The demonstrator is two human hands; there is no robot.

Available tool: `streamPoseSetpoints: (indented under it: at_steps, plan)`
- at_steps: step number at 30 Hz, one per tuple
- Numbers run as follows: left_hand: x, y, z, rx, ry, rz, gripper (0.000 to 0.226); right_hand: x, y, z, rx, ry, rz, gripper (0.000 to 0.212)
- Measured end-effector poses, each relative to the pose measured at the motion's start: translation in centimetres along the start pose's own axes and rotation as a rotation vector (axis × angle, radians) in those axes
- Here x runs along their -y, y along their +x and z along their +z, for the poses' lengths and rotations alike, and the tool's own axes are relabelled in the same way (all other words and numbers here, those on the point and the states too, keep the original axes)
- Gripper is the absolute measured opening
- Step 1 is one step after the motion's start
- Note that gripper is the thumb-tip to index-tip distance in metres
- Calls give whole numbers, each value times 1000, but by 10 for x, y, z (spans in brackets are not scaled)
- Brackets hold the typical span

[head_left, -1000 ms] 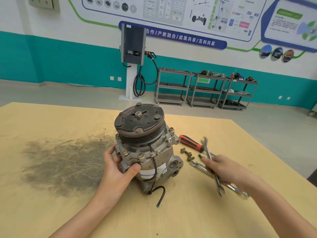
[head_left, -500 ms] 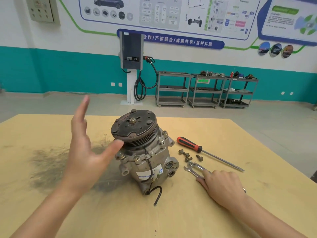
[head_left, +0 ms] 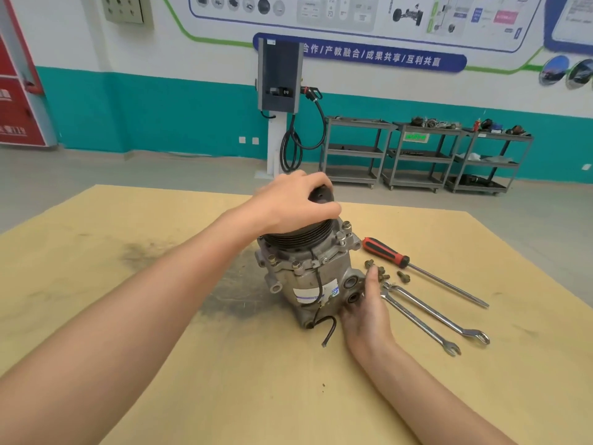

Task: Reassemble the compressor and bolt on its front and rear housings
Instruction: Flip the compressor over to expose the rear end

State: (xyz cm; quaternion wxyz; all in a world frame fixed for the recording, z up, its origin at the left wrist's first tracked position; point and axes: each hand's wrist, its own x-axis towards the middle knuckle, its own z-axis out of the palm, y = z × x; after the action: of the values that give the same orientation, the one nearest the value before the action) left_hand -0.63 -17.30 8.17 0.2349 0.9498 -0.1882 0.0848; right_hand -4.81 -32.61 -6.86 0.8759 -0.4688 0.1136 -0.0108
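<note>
The grey metal compressor (head_left: 313,277) stands tilted on the wooden table (head_left: 160,364), its dark ribbed pulley on top. My left hand (head_left: 295,203) lies over the pulley, fingers curled round its top. My right hand (head_left: 367,311) rests flat against the compressor's right lower side by the two ports, fingers straight. Several loose bolts (head_left: 383,273) lie just right of the body. A black cable hangs from the compressor's front.
A red-handled screwdriver (head_left: 414,268) and two combination wrenches (head_left: 433,319) lie on the table to the right of my right hand. A dark grease smear (head_left: 224,293) marks the table left of the compressor. Shelving carts stand far behind on the floor.
My left hand came down from the air onto the pulley. My right hand left the wrenches and moved left against the compressor's side.
</note>
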Motion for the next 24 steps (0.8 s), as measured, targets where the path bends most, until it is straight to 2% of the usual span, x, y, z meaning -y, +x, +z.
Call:
streamPoseSetpoints:
  at_steps: [5,8,9,12,15,18,24]
  plan:
    - [20,-29,-3,-139,-165,71,56,-7,-4,20,6,112,-68,43]
    - [47,-52,-3,-260,-337,89,55,-10,-7,33,38,109,-93,65]
    - [57,-59,-3,-296,-393,83,54,-11,-7,38,54,91,-108,63]
    - [88,-77,4,-401,-563,60,55,-14,-3,52,69,-49,-159,37]
    - [109,-92,26,-496,-676,59,53,-15,1,60,60,-241,-282,25]
    - [112,-98,57,-567,-723,106,49,-12,1,54,25,-382,-402,36]
    - [103,-73,75,-515,-732,177,50,-1,4,22,27,-429,-444,47]
